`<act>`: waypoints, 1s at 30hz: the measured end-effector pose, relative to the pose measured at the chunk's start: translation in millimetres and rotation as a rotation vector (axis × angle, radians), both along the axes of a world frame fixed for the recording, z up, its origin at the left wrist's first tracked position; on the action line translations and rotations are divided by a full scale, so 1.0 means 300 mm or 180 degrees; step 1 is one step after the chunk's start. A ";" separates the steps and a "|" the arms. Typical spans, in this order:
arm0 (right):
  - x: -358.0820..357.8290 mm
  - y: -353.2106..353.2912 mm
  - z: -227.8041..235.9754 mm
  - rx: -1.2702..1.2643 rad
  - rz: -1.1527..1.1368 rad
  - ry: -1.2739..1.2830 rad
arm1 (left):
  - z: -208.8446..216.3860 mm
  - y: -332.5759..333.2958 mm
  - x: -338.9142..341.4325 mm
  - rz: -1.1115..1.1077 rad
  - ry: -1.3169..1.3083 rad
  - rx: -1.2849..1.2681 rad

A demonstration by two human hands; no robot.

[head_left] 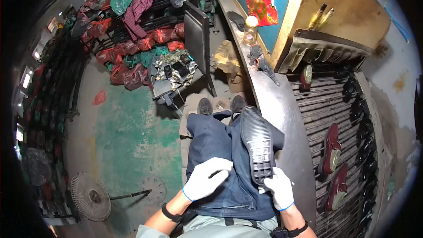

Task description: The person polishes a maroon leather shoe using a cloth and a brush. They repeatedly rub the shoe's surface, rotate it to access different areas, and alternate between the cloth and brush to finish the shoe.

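A black ridged shoe sole (256,143) lies over my right thigh with its treaded face up. Its heel end is toward me, and whether a shoe upper is attached beneath I cannot tell. My right hand (278,187), in a white glove, grips that heel end. Over my left thigh, my left hand (208,178), also gloved in white, holds nothing; a gap shows between its thumb and fingers. The sole is to its right, apart from it.
To my right runs a grey metal bench (282,110), with a bottle (250,31) and dark gloves (266,69) farther along. Beyond it, dark red shoes (331,149) sit on a slatted conveyor (308,125). A fan (90,196) stands left; a chair (197,39) is ahead.
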State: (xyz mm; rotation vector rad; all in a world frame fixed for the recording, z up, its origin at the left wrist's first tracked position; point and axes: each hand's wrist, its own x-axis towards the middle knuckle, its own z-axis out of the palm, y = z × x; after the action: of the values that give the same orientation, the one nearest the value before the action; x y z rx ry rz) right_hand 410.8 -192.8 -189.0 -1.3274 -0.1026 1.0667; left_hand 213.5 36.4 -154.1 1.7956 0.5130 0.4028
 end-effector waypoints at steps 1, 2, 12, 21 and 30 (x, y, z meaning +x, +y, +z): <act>-0.009 -0.011 -0.025 -0.0193 0.0147 -0.0196 | 0.027 -0.019 -0.028 -0.0141 0.0132 0.0025; -0.028 -0.014 -0.037 -0.0396 0.0341 -0.0364 | 0.051 -0.028 -0.064 -0.0297 0.0037 0.0432; -0.038 -0.011 -0.079 -0.0392 0.0162 -0.0184 | 0.831 -0.078 -0.236 -0.1146 -0.0924 0.2235; -0.022 0.127 -0.006 -0.1572 -0.0063 -0.3636 | 0.967 -0.208 -0.329 -0.1126 -0.2014 0.1114; 0.123 0.351 -0.025 -0.1951 0.0651 -0.4157 | 0.754 -0.107 -0.388 0.0925 -0.1398 0.0653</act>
State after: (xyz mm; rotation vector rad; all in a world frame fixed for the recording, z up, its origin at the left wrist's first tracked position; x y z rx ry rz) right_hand 447.8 -87.6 -196.5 -2.4389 -0.9479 0.2057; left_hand 97.0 4.4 72.0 1.7575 0.4304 1.0559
